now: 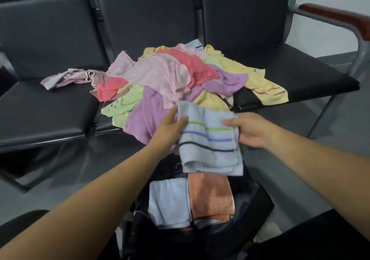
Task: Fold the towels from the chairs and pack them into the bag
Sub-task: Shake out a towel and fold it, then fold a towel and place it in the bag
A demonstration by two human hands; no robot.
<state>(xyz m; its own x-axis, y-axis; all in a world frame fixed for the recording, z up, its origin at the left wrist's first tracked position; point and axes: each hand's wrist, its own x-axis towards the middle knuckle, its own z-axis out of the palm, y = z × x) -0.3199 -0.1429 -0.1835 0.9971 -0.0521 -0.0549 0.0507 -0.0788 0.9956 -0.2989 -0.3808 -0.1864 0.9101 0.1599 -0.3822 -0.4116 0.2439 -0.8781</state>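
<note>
A folded light blue towel (pixel 210 139) with green, blue and dark stripes hangs above the open black bag (pixel 258 209). My left hand (pixel 170 127) pinches its left edge and my right hand (pixel 250 129) grips its right edge. Inside the bag lie a folded pale blue towel (pixel 168 201) and a folded orange towel (pixel 210 195), side by side. A loose pile of towels (pixel 170 79) in pink, coral, purple, green and yellow covers the middle black chair seat just beyond my hands.
A row of black padded chairs (pixel 50 103) runs across the view. A small pink patterned towel (pixel 70 77) lies alone on the left seat. A wooden armrest (pixel 340 19) on a metal frame stands at the right. Grey floor surrounds the bag.
</note>
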